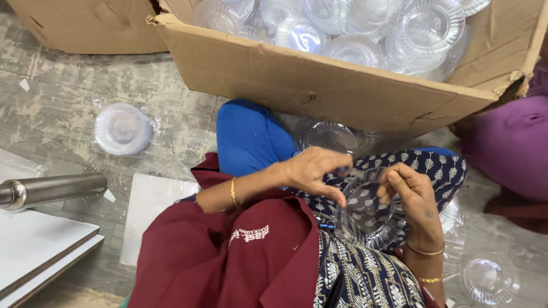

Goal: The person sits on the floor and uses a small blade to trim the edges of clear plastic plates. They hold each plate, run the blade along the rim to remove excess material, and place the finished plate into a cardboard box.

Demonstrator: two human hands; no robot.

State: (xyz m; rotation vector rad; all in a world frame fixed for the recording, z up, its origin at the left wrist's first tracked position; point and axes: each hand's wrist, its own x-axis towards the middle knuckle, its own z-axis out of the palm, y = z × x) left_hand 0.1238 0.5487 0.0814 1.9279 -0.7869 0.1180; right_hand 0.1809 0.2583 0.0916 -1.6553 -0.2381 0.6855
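Observation:
Over my lap, both hands hold a stack of clear plastic bowls (365,214). My left hand (311,171) pinches the top rim from the left. On the right side of the rim, my right hand (414,197) grips with bent fingers. Another clear bowl (330,137) lies just beyond my left hand, by my blue-clad knee (248,140).
An open cardboard box (319,85) filled with several clear bowls stands ahead. A bagged stack of white lids (121,128) lies on the floor at left, near a steel cylinder (51,190) and white boards (40,245). A clear bowl (488,279) sits at lower right. A person in purple (511,145) sits at right.

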